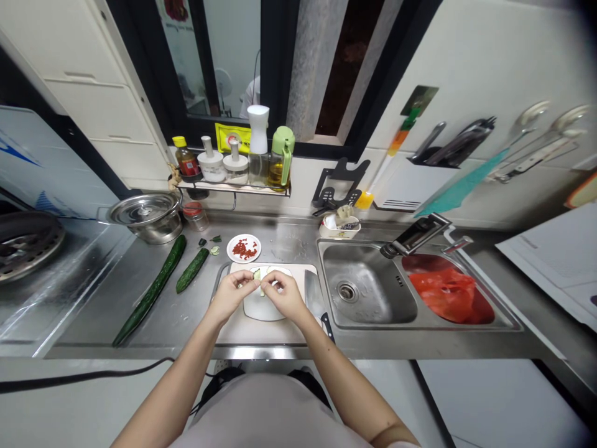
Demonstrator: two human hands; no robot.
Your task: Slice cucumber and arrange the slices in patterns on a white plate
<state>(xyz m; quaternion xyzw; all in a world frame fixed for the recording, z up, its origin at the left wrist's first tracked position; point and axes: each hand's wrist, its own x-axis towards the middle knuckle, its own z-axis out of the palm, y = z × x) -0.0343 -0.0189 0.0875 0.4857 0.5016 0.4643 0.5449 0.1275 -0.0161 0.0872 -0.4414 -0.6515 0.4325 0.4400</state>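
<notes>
My left hand (232, 291) and my right hand (283, 295) meet over a white plate (261, 308) on a pale cutting board (261, 330). Both hands pinch a small pale green piece of vegetable (257, 274) between their fingertips. A cleaver (315, 295) lies on the board's right side, its black handle toward the counter edge. A small white dish of chopped red chilli (244, 248) stands just beyond the board.
Two cucumbers, a long one (152, 291) and a short one (192, 270), lie left of the board. A lidded steel pot (145, 216) stands at the back left. The sink (368, 289) is to the right, with a red bag (445, 292) in its far basin. A condiment rack (233, 165) lines the wall.
</notes>
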